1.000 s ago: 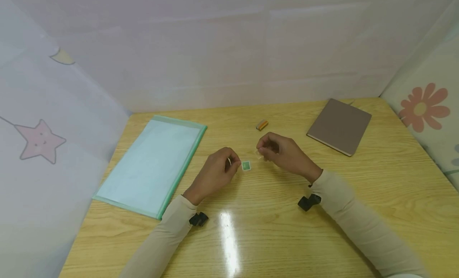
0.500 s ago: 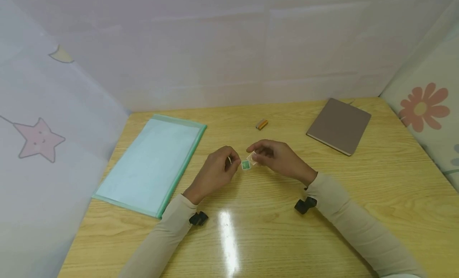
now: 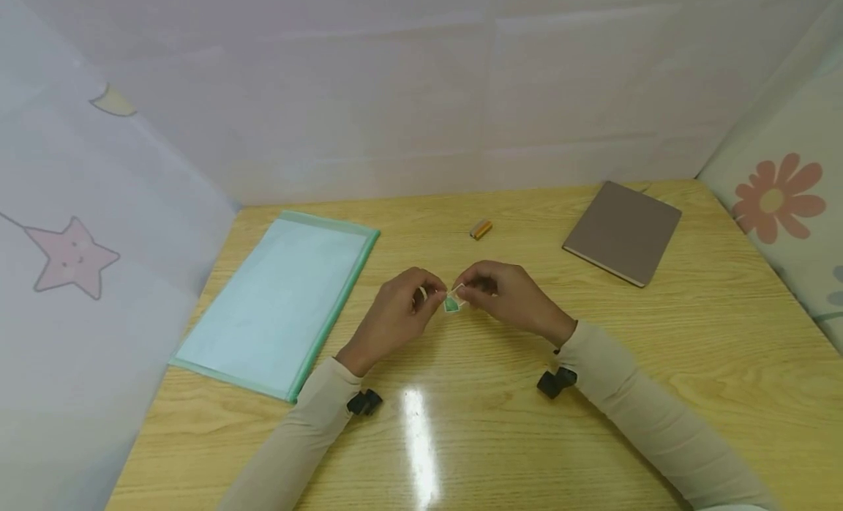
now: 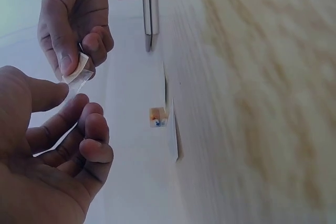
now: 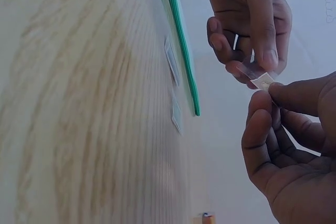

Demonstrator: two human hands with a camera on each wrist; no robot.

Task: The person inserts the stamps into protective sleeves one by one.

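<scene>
My left hand [image 3: 398, 310] pinches a small clear plastic sleeve [image 4: 80, 80] between thumb and forefinger. The right hand [image 3: 516, 299] faces it and pinches a small cream stamp-like square [image 5: 263, 81] at the sleeve's edge. In both wrist views the square and the clear plastic overlap, and the fingertips of the two hands almost meet. A green square with a white border [image 3: 451, 304] shows between the hands in the head view, partly covered by the paler piece. The wrist views also show two thin flat pieces, one of them a pale slip [image 5: 176, 111], low on the table.
A clear folder with green edging [image 3: 276, 306] lies on the left of the wooden table [image 3: 500, 438]. At the back right rests a brown notebook [image 3: 622, 233]. A small orange-and-grey block [image 3: 481, 229] sits beyond the hands. Printed cloth walls surround the table.
My right hand has moved left and slightly down, bringing its small square up against the left hand's fingertips and over part of the green square. The left hand has barely moved.
</scene>
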